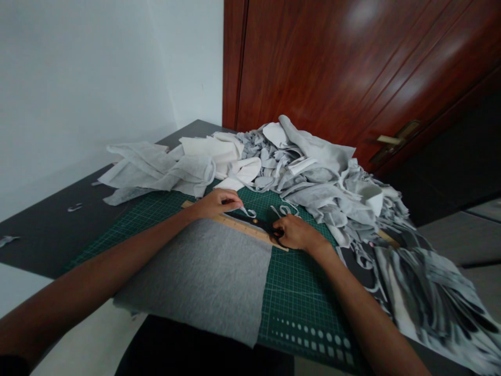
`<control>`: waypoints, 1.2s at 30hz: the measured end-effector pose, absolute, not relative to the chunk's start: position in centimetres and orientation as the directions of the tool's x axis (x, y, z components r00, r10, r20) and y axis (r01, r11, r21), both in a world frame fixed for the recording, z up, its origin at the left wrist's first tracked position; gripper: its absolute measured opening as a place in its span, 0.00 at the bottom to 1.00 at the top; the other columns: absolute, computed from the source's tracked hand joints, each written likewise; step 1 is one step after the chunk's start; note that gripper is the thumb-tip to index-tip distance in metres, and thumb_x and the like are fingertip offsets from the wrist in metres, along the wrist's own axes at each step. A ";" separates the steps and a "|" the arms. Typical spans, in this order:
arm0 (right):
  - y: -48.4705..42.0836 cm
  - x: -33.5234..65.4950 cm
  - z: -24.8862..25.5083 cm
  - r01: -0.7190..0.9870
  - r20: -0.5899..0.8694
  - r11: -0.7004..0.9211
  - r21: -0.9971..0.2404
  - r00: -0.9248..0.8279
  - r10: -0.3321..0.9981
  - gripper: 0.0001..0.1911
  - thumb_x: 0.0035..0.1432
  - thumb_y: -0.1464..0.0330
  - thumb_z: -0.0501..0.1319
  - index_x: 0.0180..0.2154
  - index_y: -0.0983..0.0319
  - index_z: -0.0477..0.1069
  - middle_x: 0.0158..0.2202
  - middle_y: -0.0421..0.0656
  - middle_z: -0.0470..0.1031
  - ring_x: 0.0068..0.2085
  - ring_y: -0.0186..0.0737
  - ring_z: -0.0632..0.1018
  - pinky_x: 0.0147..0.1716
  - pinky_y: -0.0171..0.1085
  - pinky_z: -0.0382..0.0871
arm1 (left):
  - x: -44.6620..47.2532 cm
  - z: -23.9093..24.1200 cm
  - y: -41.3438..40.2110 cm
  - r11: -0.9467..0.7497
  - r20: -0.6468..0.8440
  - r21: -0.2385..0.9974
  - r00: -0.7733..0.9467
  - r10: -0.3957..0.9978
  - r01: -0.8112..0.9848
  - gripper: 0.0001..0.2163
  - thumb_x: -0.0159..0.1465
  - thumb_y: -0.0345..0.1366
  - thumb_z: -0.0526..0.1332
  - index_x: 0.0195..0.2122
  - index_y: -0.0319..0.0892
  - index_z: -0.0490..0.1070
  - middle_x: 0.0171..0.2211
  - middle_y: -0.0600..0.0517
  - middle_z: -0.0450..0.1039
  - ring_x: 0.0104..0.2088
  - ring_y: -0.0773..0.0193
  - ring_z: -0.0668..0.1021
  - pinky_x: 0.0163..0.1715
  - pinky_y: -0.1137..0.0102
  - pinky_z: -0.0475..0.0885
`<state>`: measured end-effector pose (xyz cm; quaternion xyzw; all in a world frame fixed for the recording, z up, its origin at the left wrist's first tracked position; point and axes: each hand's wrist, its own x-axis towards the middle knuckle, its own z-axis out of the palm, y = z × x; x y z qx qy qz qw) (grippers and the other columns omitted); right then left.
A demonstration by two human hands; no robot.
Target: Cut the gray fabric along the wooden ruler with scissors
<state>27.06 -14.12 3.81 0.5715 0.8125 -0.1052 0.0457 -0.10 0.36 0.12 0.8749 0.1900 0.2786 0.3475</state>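
Grey fabric [203,277] lay nearest to us, spread flat over the green cutting mat [301,292] with its near edge hanging off the table, so that the weight of the sheet was borne by the mat and only the far edge needed tending. To the left, on the dark table [43,230], small offcuts [74,207] sat well apart from the work. We kept our left hand [217,202] at the far edge of the grey fabric, fingers pinched together on a narrow white strip [249,211], apparently to keep the trimmed piece taut and out of the blades. A wooden ruler [242,228] lay along that same edge, touching the fabric, which gave a straight reference for the cut. Our right hand [295,232] was closed around the handles of the black scissors [258,223], whose blades pointed left along the ruler toward the left hand; whether the blades were apart we could not tell. Curled white trimmings [285,210] rested on the mat just beyond the scissors. Behind and to the right, a heap of grey and white scraps [321,177] was piled clear of the cutting line, before a wooden door [352,68].
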 end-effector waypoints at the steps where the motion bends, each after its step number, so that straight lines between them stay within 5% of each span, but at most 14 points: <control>1: -14.2 27.0 3.9 0.940 -0.195 0.321 -0.116 -0.339 0.920 0.08 0.64 0.71 0.67 0.31 0.63 0.79 0.29 0.43 0.77 0.30 0.37 0.74 0.27 0.35 0.51 | -0.1 0.1 0.3 -0.687 0.355 0.713 0.773 0.525 0.139 0.11 0.70 0.42 0.63 0.37 0.41 0.82 0.35 0.49 0.79 0.36 0.65 0.78 0.38 0.70 0.70; 36: -13.1 26.4 4.0 0.948 -0.239 0.317 -0.033 -0.316 0.918 0.06 0.64 0.67 0.68 0.38 0.62 0.83 0.36 0.48 0.80 0.35 0.43 0.79 0.30 0.34 0.57 | -0.1 0.4 0.4 -0.686 0.365 0.716 0.767 0.527 0.130 0.11 0.70 0.41 0.63 0.38 0.40 0.82 0.35 0.49 0.80 0.35 0.66 0.79 0.37 0.72 0.70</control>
